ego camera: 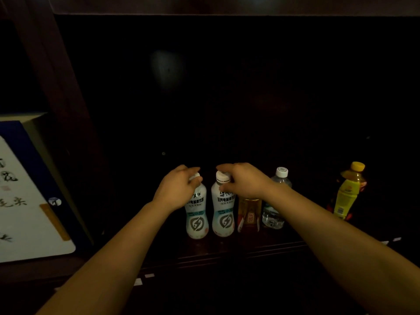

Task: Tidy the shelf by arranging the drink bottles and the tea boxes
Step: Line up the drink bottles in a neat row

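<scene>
While left hand point(179, 189) grips left white bottle point(197, 215), right hand point(244, 181) grips right white bottle point(223, 212); both upright, capped

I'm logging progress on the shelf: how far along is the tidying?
Done: four bottles stand together. In hand: left hand and right hand grip the two white bottles' tops. Left: the yellow tea bottle stands apart at right; no tea boxes visible.

At far left we see a white calligraphy sheet point(25, 201) with black brush characters, leaning against a blue-edged board point(34, 151) behind it.
</scene>
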